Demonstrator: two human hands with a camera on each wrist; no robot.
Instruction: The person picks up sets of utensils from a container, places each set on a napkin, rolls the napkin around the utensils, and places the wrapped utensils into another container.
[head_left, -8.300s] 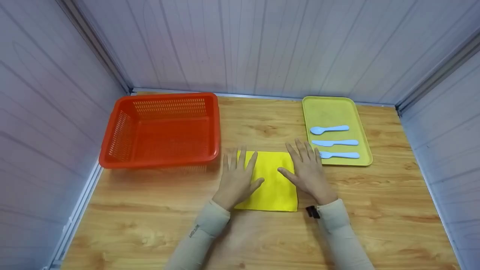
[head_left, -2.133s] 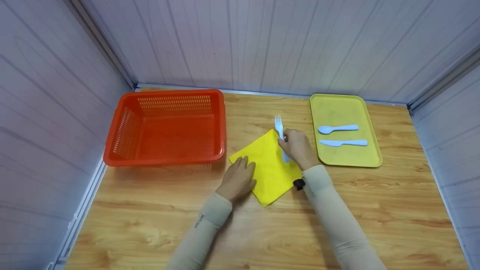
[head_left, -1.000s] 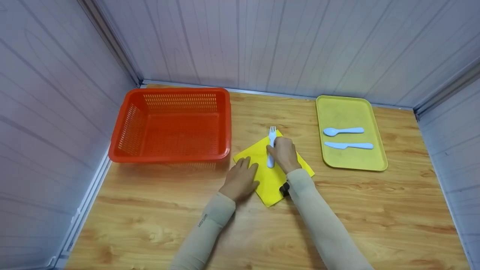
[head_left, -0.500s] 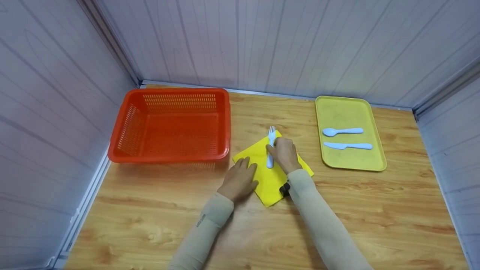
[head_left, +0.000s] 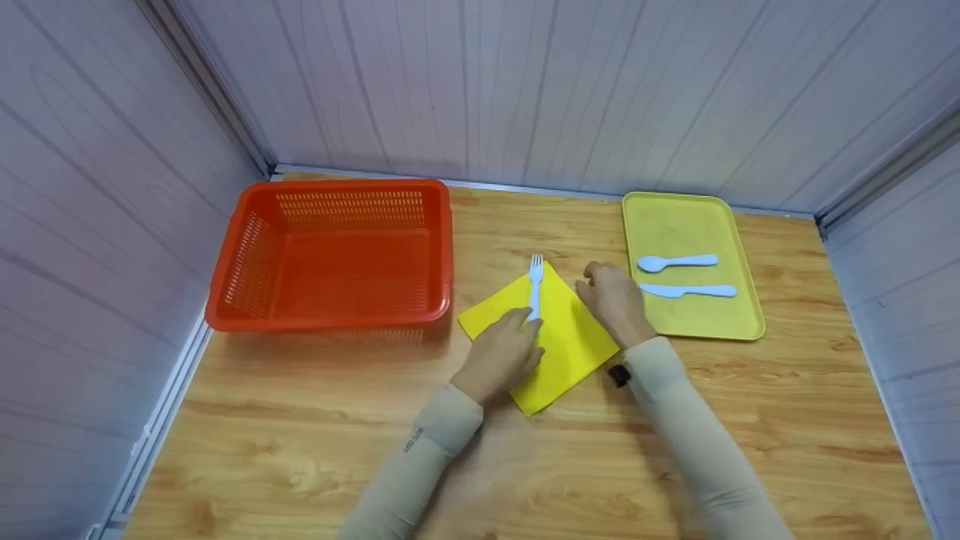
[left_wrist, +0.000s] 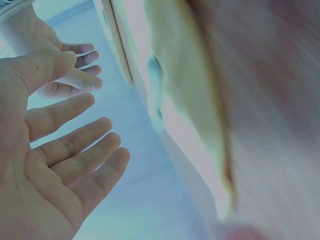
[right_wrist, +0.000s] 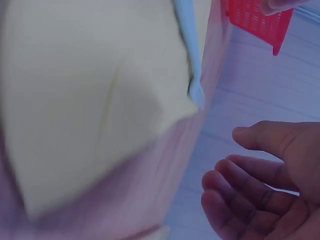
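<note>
Both hands are held loose and empty. By the left hand (head_left: 500, 354), the near left edge of the yellow cloth (head_left: 574, 352) and the handle end of the fork (head_left: 535, 291) are covered in the head view. The right hand (head_left: 615, 304), its fingers loosely bent, is held just beyond the cloth's far right edge, and the tray's left rim is overlapped by it. The cloth is laid cornerwise mid-table; on it the fork is set, tines jutting past the far left edge close to the far corner. Only a narrow strip of wood is left between the cloth's left corner and the red basket (head_left: 330, 327), and another between its right corner and the yellow tray (head_left: 682, 225). On the tray the spoon (head_left: 675, 262) is placed farther than the knife (head_left: 690, 291), whose tip is pointed left, right beside the right hand. A moderate band of table (head_left: 540, 480) is left beyond the cloth, a broader stretch on the near side. Both tray and basket are set close to the back wall (head_left: 450, 90).
</note>
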